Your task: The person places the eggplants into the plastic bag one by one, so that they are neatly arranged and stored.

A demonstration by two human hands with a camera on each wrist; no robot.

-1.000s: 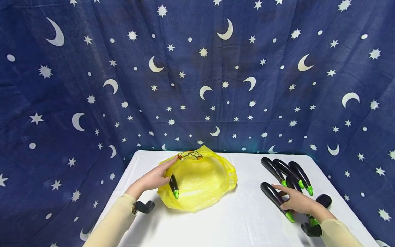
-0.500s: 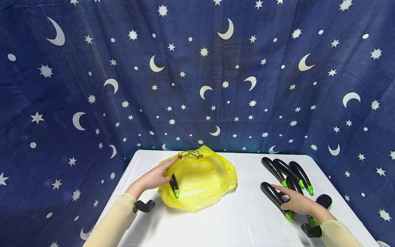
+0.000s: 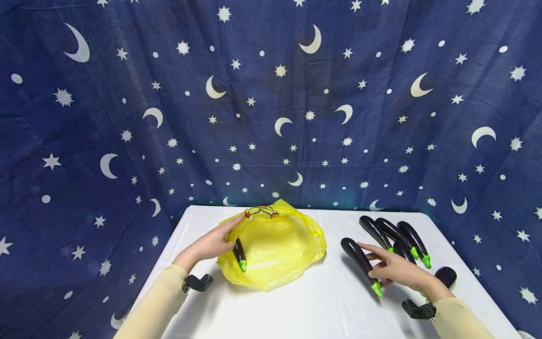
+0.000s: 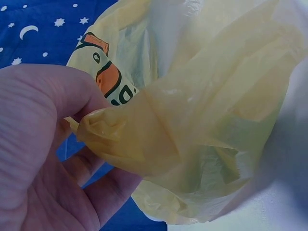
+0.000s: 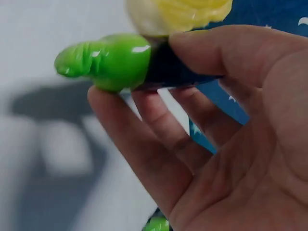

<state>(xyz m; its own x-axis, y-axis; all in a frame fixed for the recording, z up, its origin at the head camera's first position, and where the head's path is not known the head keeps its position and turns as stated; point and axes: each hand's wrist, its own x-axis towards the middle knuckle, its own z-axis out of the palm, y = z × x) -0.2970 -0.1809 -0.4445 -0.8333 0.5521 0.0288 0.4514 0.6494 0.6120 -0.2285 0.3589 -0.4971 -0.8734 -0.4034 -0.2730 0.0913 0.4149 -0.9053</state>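
Observation:
My right hand (image 3: 398, 269) holds a dark purple eggplant (image 3: 356, 256) with a green stem end, pinched between thumb and fingers. In the right wrist view the eggplant (image 5: 115, 62) is clear of the white surface, its shadow falling below. On the left, my left hand (image 3: 211, 242) pinches the rim of a yellow plastic bag (image 3: 275, 249), which stands with its mouth spread toward me. The left wrist view shows the bunched edge of the bag (image 4: 159, 130) between thumb and fingers. Another eggplant (image 3: 239, 254) shows at the bag's left side, beside my left hand.
Several more eggplants (image 3: 414, 240) lie grouped at the table's right, and one (image 3: 445, 275) is partly hidden behind my right wrist. The white-covered table (image 3: 296, 310) ends at a blue curtain (image 3: 254, 94) with moons and stars.
My right hand has lifted the eggplant and carried it left, away from the others. The left hand and the bag stay where they were.

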